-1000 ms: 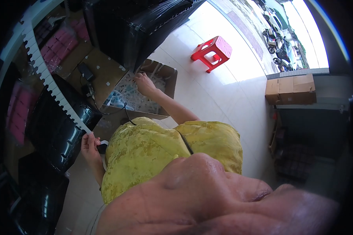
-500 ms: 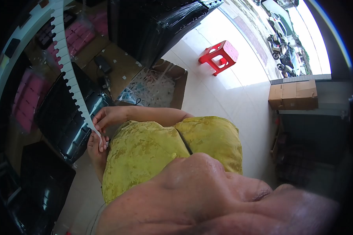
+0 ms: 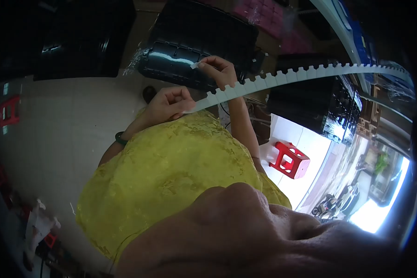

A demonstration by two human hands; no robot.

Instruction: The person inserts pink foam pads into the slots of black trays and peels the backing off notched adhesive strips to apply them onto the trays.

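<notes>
Occupying the left of the frame is a pale tiled floor; a yellow patterned garment fills the lower centre. A glossy black ribbed stack stands at upper centre, behind the right hand. A red plastic stool is noted right of centre. One white notched strip, teeth along its upper edge, curves from the centre to the upper right, passing in front of the right forearm. Left hand, centre: fingers closed, pinching the strip's lower end. Right hand, above it: thumb and forefinger gripping a small white piece, clear of the strip. A dark band circles the left wrist.
</notes>
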